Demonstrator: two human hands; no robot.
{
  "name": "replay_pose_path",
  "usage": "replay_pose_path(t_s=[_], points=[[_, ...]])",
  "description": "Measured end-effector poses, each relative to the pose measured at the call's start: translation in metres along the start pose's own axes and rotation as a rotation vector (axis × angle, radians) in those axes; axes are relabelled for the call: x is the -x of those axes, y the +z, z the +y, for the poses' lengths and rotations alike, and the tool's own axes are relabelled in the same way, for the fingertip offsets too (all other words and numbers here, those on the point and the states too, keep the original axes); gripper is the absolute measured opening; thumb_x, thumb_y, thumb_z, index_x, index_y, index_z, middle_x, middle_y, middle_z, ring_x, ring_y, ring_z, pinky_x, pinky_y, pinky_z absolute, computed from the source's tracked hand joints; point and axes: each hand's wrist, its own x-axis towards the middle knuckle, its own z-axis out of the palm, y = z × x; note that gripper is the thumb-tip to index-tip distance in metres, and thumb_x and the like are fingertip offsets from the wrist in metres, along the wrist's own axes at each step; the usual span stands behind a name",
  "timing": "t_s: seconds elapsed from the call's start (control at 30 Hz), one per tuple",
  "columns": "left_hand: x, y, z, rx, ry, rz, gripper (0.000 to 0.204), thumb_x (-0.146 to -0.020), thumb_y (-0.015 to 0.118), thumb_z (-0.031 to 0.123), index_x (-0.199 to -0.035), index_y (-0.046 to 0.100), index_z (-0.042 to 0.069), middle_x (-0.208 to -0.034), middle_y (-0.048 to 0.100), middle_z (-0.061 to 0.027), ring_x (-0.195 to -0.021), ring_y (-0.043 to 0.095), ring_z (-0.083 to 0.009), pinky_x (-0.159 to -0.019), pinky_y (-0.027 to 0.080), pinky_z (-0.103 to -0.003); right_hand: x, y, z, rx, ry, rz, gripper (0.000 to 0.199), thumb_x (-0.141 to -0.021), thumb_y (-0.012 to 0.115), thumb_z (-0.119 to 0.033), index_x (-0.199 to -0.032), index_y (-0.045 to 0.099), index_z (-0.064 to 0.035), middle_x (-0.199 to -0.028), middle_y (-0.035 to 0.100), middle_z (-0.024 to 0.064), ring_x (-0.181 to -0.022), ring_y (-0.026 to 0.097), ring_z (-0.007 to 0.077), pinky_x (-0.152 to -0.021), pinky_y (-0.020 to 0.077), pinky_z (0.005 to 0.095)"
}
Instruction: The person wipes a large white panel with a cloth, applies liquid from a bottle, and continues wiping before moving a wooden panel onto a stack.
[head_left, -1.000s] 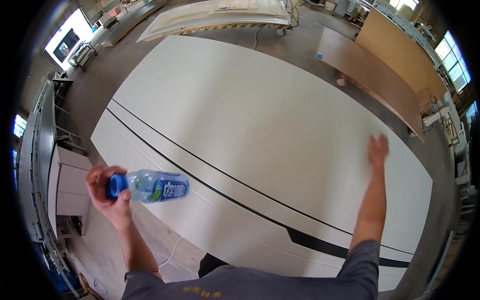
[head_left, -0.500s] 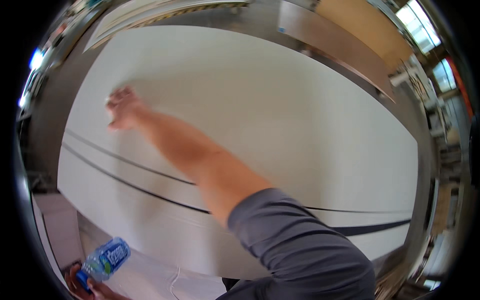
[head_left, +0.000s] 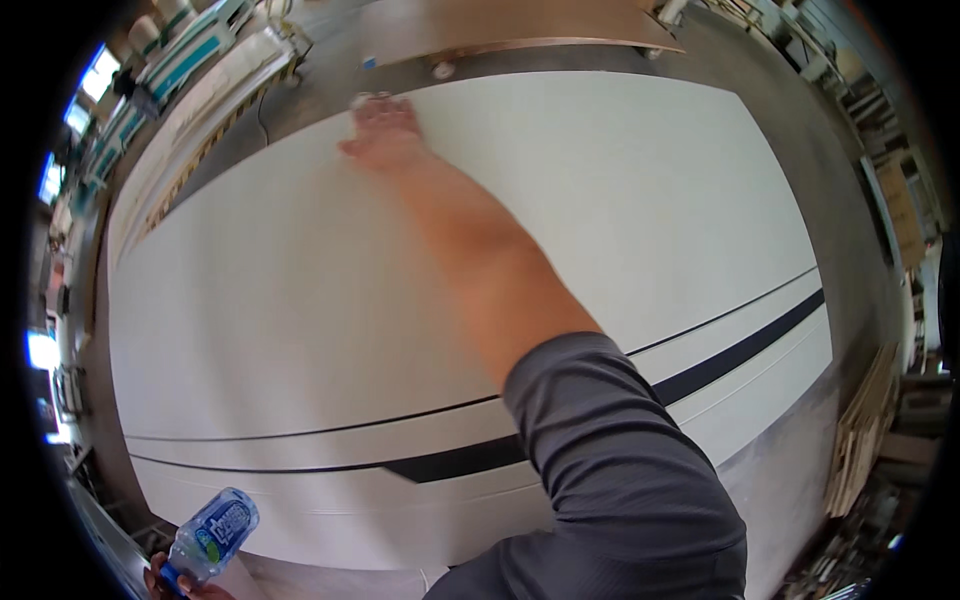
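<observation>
A large white panel [head_left: 640,190] with dark stripes across its near part fills the middle of the view. My right hand [head_left: 388,132] is stretched out to the panel's far edge, with the fingers curled down. Something pale shows at the fingertips, too small and blurred to name. At the lower left, my left hand [head_left: 160,578] is wrapped round the blue-capped end of a clear plastic bottle [head_left: 215,532] with a blue label. The bottle tilts with its base up, over the panel's near left edge; most of that hand is cut off by the rim.
Beyond the far edge stands a brown board on a wheeled base [head_left: 520,25]. A long rack with a striped edge [head_left: 200,130] runs along the far left. Several wooden boards [head_left: 862,430] lean at the right, past the panel's end.
My right hand has swept away from the left part of the panel to its far edge. The view has turned, and the panel's stripes sit differently. The bottle stays in my left hand.
</observation>
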Motion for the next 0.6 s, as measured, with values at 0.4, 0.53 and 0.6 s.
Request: replay_pose_path(t_s=[0.4, 0.53, 0.6], points=[[0.010, 0.093, 0.231, 0.795, -0.205, -0.343, 0.077, -0.084, 0.084, 0.048, -0.137, 0.051, 0.003, -0.116, 0.056, -0.0067, -0.111, 0.052, -0.0198, -0.101, 0.040, -0.036, 0.314, -0.229, 0.572, 0.459, 0.554, 0.204, 0.075, -0.101, 0.049, -0.060, -0.157, 0.044, -0.0102, -0.162, 0.044, 0.0168, -0.153, 0.035, 0.0323, -0.124, 0.0258, 0.0510], [0.031, 0.082, 0.255, 0.905, -0.212, -0.398, 0.070, -0.087, 0.081, 0.043, -0.135, 0.052, 0.002, -0.118, 0.055, -0.0069, -0.115, 0.051, -0.0192, -0.105, 0.038, -0.034, 0.431, -0.266, 0.621, 0.400, 0.949, 0.074, 0.079, -0.104, 0.038, -0.064, -0.165, 0.027, -0.0151, -0.172, 0.023, 0.0122, -0.159, 0.019, 0.0316, -0.128, 0.0160, 0.0530], [0.032, 0.068, 0.255, 0.886, -0.237, -0.399, 0.070, -0.086, 0.083, 0.039, -0.136, 0.051, 0.001, -0.117, 0.057, -0.0073, -0.113, 0.053, -0.0196, -0.104, 0.038, -0.034, 0.422, -0.276, 0.605, 0.410, 1.007, 0.063, 0.080, -0.104, 0.038, -0.064, -0.165, 0.026, -0.0150, -0.173, 0.022, 0.0110, -0.160, 0.017, 0.0314, -0.127, 0.0160, 0.0548]])
